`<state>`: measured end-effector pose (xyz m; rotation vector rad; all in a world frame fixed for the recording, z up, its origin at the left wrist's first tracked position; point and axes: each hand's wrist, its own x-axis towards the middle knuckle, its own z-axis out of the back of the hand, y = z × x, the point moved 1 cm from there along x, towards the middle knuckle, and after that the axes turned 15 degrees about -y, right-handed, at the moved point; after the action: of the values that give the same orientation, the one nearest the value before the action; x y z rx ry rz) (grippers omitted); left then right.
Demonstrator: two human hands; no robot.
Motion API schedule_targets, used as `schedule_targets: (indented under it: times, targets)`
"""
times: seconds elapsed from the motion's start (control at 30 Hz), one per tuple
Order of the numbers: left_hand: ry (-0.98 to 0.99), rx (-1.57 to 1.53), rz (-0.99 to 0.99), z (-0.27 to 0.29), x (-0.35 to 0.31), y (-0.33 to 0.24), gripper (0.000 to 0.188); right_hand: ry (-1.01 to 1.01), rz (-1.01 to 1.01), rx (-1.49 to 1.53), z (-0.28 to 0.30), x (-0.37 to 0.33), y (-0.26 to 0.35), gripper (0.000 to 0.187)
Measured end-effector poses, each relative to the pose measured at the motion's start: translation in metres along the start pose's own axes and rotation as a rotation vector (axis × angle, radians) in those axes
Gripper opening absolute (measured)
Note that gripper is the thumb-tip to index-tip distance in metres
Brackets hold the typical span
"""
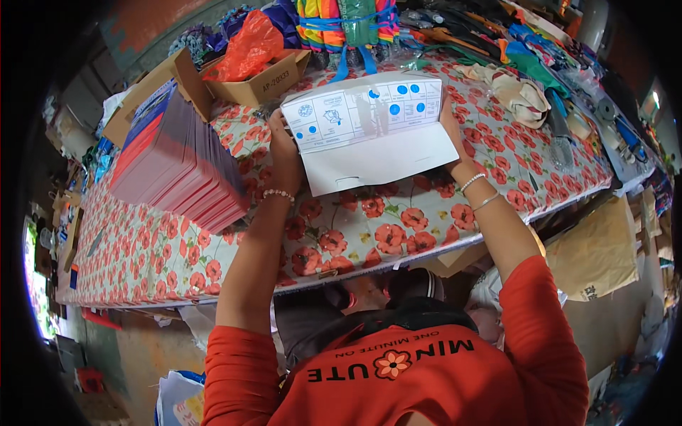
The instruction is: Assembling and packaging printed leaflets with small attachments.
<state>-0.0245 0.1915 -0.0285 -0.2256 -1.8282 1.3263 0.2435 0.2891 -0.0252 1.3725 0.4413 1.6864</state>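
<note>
A white cardboard box [376, 162] is between my two hands, above the flowered tablecloth [398, 231]. Its far panel carries printed boxes, small drawings and blue dots, with a strip of clear tape down the middle. The near white flap lies folded out toward me. My left hand [284, 145] grips the left end, and my right hand [453, 131] grips the right end. Both hands' fingers are partly hidden behind the box. On the table to the left stands a tall stack of red and dark blue flat cards or packets [177, 160].
Behind the stack is an open brown carton [273, 78] holding an orange-red plastic bag [249, 48]. Rainbow-coloured bundles [348, 25] tied with blue ribbon stand at the far middle. Cloth and straps [526, 71] pile up at the far right. A brown paper sack [593, 248] lies below the table's right edge.
</note>
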Motion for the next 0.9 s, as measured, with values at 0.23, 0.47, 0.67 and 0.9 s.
schedule_targets:
  times: [0.23, 0.47, 0.67, 0.9]
  targets:
    - [0.018, -0.279, -0.065, -0.012, 0.026, -0.015, 0.034, -0.124, 0.164, 0.0, 0.009, 0.029, 0.022, 0.073]
    - [0.0, -0.136, -0.152, -0.013, 0.078, -0.021, 0.038, -0.379, 0.546, 0.023, -0.004, 0.078, 0.016, 0.059]
    - [-0.064, -0.14, -0.157, 0.008, 0.064, 0.03, 0.036, -0.065, -0.357, 0.384, -0.003, 0.103, 0.013, 0.033]
    - [0.193, 0.504, -0.274, 0.034, -0.006, 0.031, 0.029, 0.026, -0.786, 0.372, -0.007, 0.142, -0.008, 0.021]
